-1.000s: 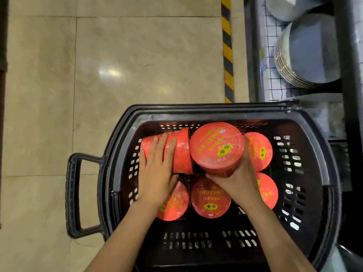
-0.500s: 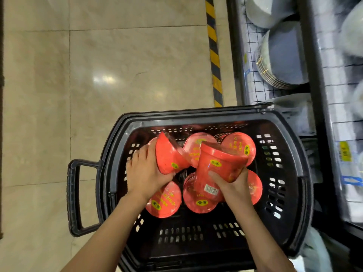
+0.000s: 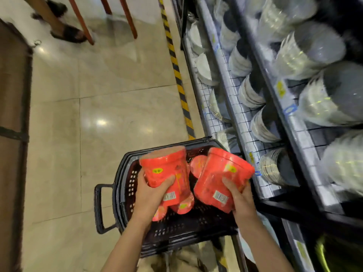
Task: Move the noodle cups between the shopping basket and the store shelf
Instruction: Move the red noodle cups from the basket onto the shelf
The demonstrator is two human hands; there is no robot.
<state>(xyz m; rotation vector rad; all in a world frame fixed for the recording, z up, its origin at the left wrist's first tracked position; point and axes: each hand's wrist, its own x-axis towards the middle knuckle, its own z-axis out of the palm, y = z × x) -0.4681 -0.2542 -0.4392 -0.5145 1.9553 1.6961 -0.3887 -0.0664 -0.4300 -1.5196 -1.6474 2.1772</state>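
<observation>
My left hand (image 3: 152, 193) grips a red noodle cup (image 3: 167, 173) by its side, held above the black shopping basket (image 3: 117, 185). My right hand (image 3: 240, 201) grips a second red noodle cup (image 3: 220, 177), tilted toward the store shelf (image 3: 245, 122) on the right. More red cups (image 3: 198, 163) lie in the basket below, partly hidden by the two lifted ones. The picture is motion-blurred.
The shelf tiers on the right hold stacks of wrapped plates and bowls (image 3: 314, 48). A yellow-black hazard stripe (image 3: 177, 75) runs along the shelf base. Red chair legs (image 3: 82, 22) and a person's feet (image 3: 66, 32) are at the top left. A brown cabinet (image 3: 13, 134) borders the left.
Both hands have lifted their cups up out of the basket and turned them upright. The view has swung up and right, bringing the shelf tiers into sight.
</observation>
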